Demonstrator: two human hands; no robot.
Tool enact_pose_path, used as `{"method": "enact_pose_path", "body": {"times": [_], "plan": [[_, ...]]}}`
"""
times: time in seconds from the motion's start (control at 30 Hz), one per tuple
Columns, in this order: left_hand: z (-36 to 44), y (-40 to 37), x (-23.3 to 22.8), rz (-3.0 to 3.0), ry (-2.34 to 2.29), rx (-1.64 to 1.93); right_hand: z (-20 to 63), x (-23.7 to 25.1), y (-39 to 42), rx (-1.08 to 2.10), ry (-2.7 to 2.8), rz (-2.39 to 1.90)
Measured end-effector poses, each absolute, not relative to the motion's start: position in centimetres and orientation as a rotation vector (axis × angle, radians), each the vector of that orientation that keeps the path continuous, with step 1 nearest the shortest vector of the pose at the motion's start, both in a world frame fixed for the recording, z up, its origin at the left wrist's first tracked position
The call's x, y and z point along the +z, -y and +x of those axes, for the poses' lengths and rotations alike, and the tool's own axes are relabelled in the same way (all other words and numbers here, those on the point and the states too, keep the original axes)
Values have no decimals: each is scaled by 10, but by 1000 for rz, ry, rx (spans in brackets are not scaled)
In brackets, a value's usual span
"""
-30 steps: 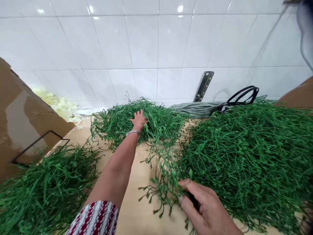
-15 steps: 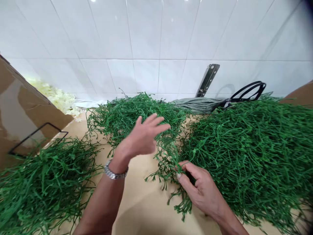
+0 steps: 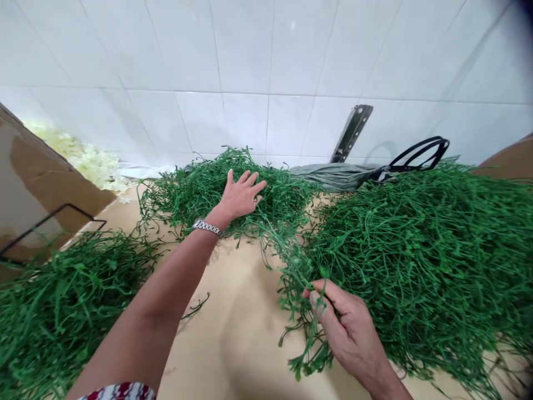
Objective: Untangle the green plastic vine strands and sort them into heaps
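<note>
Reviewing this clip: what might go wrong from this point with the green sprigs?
1. The sprig pinched in the right hand runs into the big right pile; pulling may drag tangled strands along.
2. The left hand lies flat on the far pile, whose loose strands trail toward the right pile, so the piles may mix.

Green stem heaps: three. One at left (image 3: 62,305), one at back centre (image 3: 200,189), one big at right (image 3: 425,255).
Loose green sprig on bare table (image 3: 195,306): one.
Hands: two. Left hand (image 3: 241,194) flat on back heap; right hand (image 3: 347,328) pinching one small bunch of stems (image 3: 310,333).
Wristwatch (image 3: 207,226): one.
Cardboard boxes: two, left (image 3: 37,183) and far right (image 3: 508,164).
White flower pile (image 3: 83,158): one.
Grey bag with black handles (image 3: 341,175): one.
Metal bracket on wall (image 3: 351,132): one.
Tan table (image 3: 241,344): one.
</note>
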State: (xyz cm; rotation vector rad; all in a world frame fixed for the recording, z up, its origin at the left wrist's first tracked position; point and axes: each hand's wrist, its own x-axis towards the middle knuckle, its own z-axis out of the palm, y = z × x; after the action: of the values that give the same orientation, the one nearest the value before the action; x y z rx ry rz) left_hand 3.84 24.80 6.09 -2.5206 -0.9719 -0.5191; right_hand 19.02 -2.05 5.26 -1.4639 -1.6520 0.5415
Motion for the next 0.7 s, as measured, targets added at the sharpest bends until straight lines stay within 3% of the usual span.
{"method": "enact_pose_path", "body": {"times": [0.7], "plan": [[13, -208, 91, -2687, 517, -572, 182, 41, -36, 792, 1367, -1422]]}}
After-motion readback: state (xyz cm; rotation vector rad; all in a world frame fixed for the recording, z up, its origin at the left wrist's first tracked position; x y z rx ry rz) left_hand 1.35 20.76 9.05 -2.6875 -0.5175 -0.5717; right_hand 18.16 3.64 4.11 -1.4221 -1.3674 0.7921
